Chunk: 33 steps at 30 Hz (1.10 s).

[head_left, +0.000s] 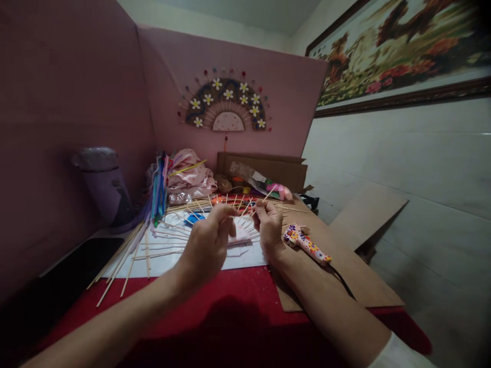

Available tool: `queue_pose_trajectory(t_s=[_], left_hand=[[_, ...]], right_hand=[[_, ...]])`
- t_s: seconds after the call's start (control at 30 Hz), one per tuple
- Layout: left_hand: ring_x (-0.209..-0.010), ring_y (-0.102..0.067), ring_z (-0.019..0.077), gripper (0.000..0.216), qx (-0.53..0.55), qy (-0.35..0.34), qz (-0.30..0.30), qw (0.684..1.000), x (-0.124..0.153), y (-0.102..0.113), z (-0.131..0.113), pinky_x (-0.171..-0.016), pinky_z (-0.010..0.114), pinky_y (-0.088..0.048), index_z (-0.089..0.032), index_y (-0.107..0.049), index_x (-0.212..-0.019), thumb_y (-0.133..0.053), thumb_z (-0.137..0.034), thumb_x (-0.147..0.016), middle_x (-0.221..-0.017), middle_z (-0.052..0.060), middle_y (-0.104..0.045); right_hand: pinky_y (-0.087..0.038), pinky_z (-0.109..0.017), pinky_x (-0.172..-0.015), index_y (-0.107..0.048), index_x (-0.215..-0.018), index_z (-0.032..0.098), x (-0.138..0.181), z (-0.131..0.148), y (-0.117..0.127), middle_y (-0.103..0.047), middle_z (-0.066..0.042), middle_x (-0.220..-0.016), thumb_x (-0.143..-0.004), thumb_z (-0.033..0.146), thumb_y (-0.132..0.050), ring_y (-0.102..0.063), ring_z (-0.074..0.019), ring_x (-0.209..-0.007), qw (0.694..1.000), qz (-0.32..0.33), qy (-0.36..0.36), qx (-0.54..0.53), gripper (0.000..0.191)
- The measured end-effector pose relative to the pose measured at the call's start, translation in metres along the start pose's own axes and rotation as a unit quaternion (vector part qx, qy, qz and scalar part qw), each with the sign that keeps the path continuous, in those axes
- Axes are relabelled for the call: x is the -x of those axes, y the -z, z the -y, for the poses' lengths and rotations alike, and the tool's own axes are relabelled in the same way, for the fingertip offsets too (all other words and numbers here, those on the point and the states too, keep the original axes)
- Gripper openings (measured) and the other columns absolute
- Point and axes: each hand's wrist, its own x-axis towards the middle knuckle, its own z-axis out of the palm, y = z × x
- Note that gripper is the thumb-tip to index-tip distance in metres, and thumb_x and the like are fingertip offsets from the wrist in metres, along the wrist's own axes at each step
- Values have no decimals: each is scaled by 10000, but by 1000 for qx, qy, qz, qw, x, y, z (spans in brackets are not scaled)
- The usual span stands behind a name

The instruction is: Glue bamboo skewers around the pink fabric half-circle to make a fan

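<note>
Wooden stick (270, 192) pinched in my right hand (270, 225); left hand (209, 237) half-curled, can't tell its hold. Bumping fan base (241, 235) could skew it.

Dim light, soft detail, vignetting (corners darkened)

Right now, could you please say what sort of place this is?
Likely a home craft corner: a brown semicircular fan with white flowers, a flower-patterned glue gun and thin wooden sticks.

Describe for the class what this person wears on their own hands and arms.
The left hand and right hand wear no gloves, and no watch shows. The right forearm is bare up to a whitish sleeve; on the left forearm, no sleeve shows.
</note>
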Motion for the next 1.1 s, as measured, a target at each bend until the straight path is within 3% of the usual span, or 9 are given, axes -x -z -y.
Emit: queue_pose_trajectory(t_s=[0.07,0.13,0.33,0.43,0.5,0.6,0.7,0.93,1.1], left_hand=[[-514,-484,74,126,2,-14,-21,1000,-20,-2,17,-514,222,-383,-173,-530,-865,-421,-116,-838,-727,-4,-590],[-537,-500,85,93,7,-10,-59,998,-28,-6,36,-552,230,-393,-176,-542,-834,-456,-142,-828,-695,-12,-593],[-502,-464,126,255,-153,100,-94,979,-16,-2,76,-552,263,-345,-192,-546,-655,-463,-313,-864,-509,-28,-496],[-563,-515,151,208,-195,155,-57,967,-13,1,81,-577,272,-363,-199,-557,-690,-466,-288,-854,-569,-7,-557],[-706,-567,178,86,-221,147,-5,964,-13,0,82,-655,287,-402,-197,-587,-821,-513,-238,-813,-730,23,-634],[-980,-532,257,294,-278,97,88,952,-12,-4,81,-822,367,-408,-181,-585,-1018,-604,-306,-753,-1041,83,-637],[-1064,-476,314,535,-313,107,152,931,-10,-5,78,-865,428,-393,-161,-525,-1184,-636,-392,-715,-1176,116,-585],[-1063,-472,363,726,-347,163,187,904,-11,3,70,-823,440,-401,-143,-454,-1269,-674,-449,-648,-1197,162,-570],[-1020,-508,358,694,-349,161,189,904,-8,1,75,-786,420,-409,-164,-504,-1202,-692,-483,-615,-1090,162,-609]], right_hand=[[-221,-201,-396,-487,-630,187,1,-2,1,-421,74,-502,-761,498,-613,-297,-51,-414,999,21,19,25,360],[-247,-206,-418,-496,-639,188,3,-3,1,-458,62,-530,-776,480,-609,-319,-58,-438,997,36,43,45,342],[-271,-223,-449,-532,-621,189,3,-7,2,-489,43,-557,-779,456,-617,-339,-75,-467,988,76,84,102,322],[-301,-228,-471,-558,-623,188,2,-9,2,-499,38,-553,-768,435,-623,-375,-85,-484,985,89,86,122,294],[-337,-234,-495,-585,-644,184,2,-9,1,-536,25,-578,-750,404,-636,-421,-96,-507,982,93,86,138,249],[-381,-246,-533,-625,-666,177,3,-8,0,-568,11,-600,-728,346,-644,-474,-111,-535,974,96,91,182,181],[-396,-246,-539,-638,-662,178,5,-8,-1,-565,15,-579,-724,315,-632,-488,-114,-532,968,106,88,211,150],[-391,-229,-487,-615,-603,188,5,-13,0,-529,35,-530,-706,344,-654,-466,-106,-499,970,129,27,202,191],[-380,-231,-504,-617,-590,192,6,-12,0,-534,32,-531,-704,356,-669,-460,-110,-515,969,111,75,210,207]])
